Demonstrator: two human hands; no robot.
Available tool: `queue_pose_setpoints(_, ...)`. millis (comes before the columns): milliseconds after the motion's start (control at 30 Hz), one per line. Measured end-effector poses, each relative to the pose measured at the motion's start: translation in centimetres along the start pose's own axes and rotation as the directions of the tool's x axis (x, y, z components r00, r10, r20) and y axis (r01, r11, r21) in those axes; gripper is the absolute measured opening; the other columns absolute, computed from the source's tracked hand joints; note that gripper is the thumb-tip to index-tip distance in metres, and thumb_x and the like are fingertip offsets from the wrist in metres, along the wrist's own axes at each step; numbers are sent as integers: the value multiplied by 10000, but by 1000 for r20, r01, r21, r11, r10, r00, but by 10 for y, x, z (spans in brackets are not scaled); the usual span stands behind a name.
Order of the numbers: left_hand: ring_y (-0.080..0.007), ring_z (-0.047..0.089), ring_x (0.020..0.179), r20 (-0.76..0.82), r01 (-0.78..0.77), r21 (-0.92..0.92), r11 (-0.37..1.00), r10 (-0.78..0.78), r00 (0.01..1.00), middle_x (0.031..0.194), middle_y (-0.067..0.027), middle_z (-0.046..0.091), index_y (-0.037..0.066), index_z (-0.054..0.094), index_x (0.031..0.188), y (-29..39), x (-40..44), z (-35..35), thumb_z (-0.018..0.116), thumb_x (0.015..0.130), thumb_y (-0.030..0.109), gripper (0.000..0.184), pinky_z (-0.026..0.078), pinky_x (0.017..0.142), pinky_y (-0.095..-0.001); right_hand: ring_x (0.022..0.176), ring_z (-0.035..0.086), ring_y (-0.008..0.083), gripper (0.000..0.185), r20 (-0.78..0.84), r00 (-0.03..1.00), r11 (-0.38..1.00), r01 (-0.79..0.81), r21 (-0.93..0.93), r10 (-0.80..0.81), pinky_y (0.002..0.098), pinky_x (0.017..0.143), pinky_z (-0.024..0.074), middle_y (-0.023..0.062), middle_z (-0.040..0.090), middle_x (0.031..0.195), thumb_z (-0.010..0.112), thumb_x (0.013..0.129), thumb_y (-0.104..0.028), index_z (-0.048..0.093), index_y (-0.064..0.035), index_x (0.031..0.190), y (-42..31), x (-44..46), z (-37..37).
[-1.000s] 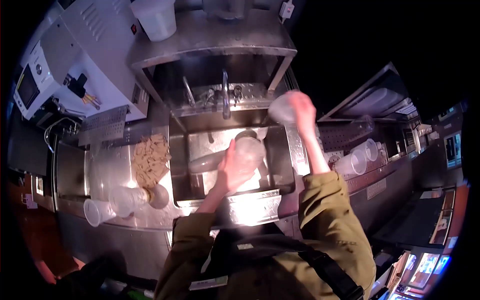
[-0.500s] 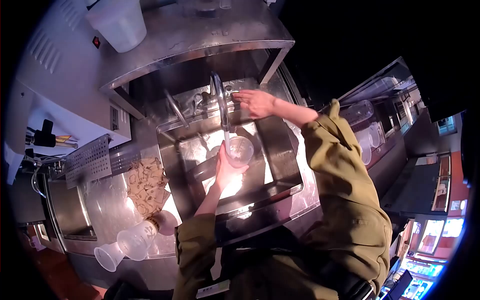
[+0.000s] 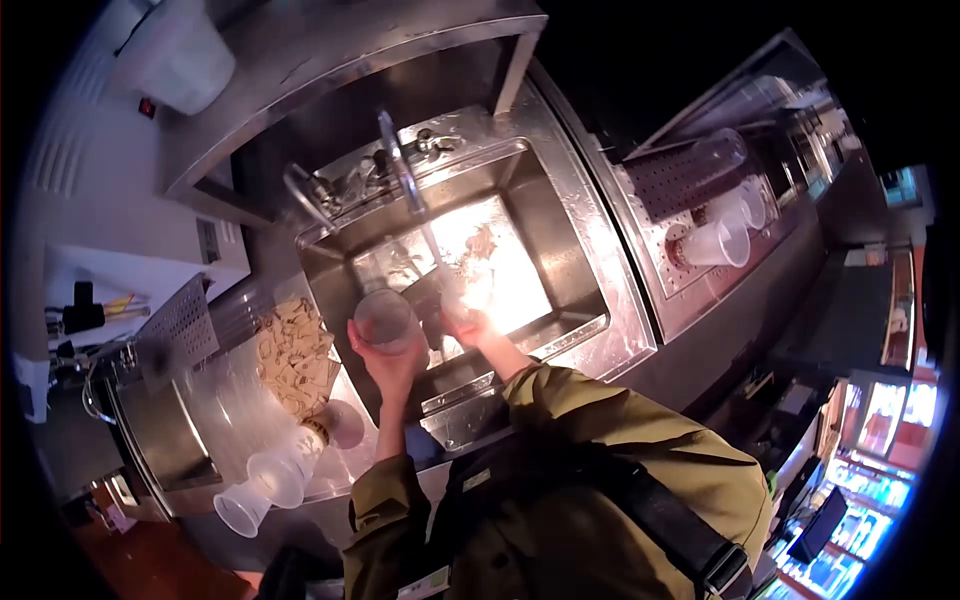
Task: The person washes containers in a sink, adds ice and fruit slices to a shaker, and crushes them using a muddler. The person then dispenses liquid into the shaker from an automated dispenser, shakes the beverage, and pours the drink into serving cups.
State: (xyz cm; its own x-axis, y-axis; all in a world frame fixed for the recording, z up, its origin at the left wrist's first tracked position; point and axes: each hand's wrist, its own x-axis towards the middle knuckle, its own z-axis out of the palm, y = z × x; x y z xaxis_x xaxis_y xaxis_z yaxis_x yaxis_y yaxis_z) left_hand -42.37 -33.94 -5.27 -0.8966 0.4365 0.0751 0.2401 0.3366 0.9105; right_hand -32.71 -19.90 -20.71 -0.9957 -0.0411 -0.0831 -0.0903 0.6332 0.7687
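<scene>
Over the near left part of the metal sink [image 3: 575, 262], my left hand [image 3: 388, 365] is wrapped round a clear plastic cup [image 3: 386, 318]. Just to its right, my right hand [image 3: 472, 328] holds a second translucent container [image 3: 458, 292], washed out by glare. A thin stream of water runs down from the faucet [image 3: 398, 165] toward that container. Bright light reflects off the sink floor around both hands.
Left of the sink lie a pile of printed paper pieces [image 3: 295, 355] and clear cups [image 3: 275, 475] on their sides. More clear cups [image 3: 718, 243] lie on the perforated tray at right. A metal shelf [image 3: 350, 60] stands behind the faucets; a white bucket [image 3: 185, 60] is at upper left.
My right hand has come down from the faucet handles into the sink and taken hold of a container. My left hand has moved left with its cup, out of the water stream.
</scene>
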Motion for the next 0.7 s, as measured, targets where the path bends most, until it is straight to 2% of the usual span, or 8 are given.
queue_pose_setpoints(100, -288, 380, 1182, 25, -18, -96, 995, 20, 999, 1289, -184, 339, 38, 96, 1373, 2, 3, -3, 805, 565, 135, 1079, 319, 987, -383, 934, 521, 227, 277, -36, 969, 929, -225, 294, 246, 345, 872, 424, 99, 555, 963, 394, 830, -165, 521, -1, 1015, 5, 2, -8)
queue_pose_setpoints(133, -283, 375, 1180, 27, -28, -128, 991, 31, 999, 1284, -183, 334, 51, 87, 1375, 2, 5, -2, 805, 564, 116, 1085, 320, 985, -383, 948, 516, 233, 318, 115, 947, 725, -305, 617, 301, 343, 864, 420, 98, 554, 999, 401, 823, -165, 501, 3, 1074, 14, 6, -17)
queue_pose_setpoints(200, -274, 363, 1177, 33, -18, -163, 986, 24, 999, 1276, -181, 326, 75, 69, 1381, 2, 11, 1, 803, 562, 78, 1100, 323, 982, -385, 973, 509, 242, 389, 357, 853, 4, -387, 922, 381, 341, 837, 422, 99, 549, 1051, 426, 814, -184, 474, -11, 1158, 16, 9, -22)
queue_pose_setpoints(233, -269, 358, 1176, 45, -4, -169, 986, 12, 999, 1271, -180, 322, 88, 60, 1383, 6, 13, 5, 803, 561, 60, 1108, 324, 980, -385, 983, 507, 245, 410, 447, 795, -396, -287, 872, 409, 341, 818, 426, 99, 546, 1066, 444, 813, -203, 467, -29, 1183, 5, 9, -16)
queue_pose_setpoints(300, -256, 342, 1189, 77, 54, -159, 986, -42, 996, 1275, -185, 313, 103, 58, 1379, 21, 13, 13, 784, 577, 24, 1085, 326, 978, -380, 998, 504, 269, 448, 629, 646, -766, -104, 634, 432, 357, 808, 426, 110, 543, 1071, 534, 774, -231, 475, -50, 1180, -4, -6, 6)
queue_pose_setpoints(400, -274, 346, 1183, 142, 83, -153, 985, -61, 988, 1277, -188, 312, 96, 80, 1378, 52, 16, 25, 771, 583, 21, 1057, 324, 976, -389, 1033, 487, 304, 534, 798, 360, -592, -537, 601, 484, 393, 832, 414, 129, 539, 1067, 693, 682, -245, 494, -49, 1137, 61, -20, -18)
queue_pose_setpoints(500, -285, 344, 1195, 271, -84, -24, 996, 87, 959, 1326, -190, 259, 52, 102, 1371, 55, 20, 44, 786, 558, 61, 1062, 264, 1025, -414, 990, 479, 328, 469, 437, 48, -370, -457, 809, 898, 411, 831, 405, 142, 524, 1019, 728, 640, -214, 522, -18, 1014, 182, -72, -53)
queue_pose_setpoints(700, -294, 322, 1199, 253, -139, -134, 981, 170, 953, 1346, -200, 210, 25, 65, 1374, 51, 19, 84, 793, 567, 73, 1088, 279, 1021, -407, 942, 484, 321, 508, 378, -252, -438, -698, 566, 891, 419, 805, 393, 158, 506, 1016, 725, 637, -228, 509, -13, 1043, 309, -147, 36)
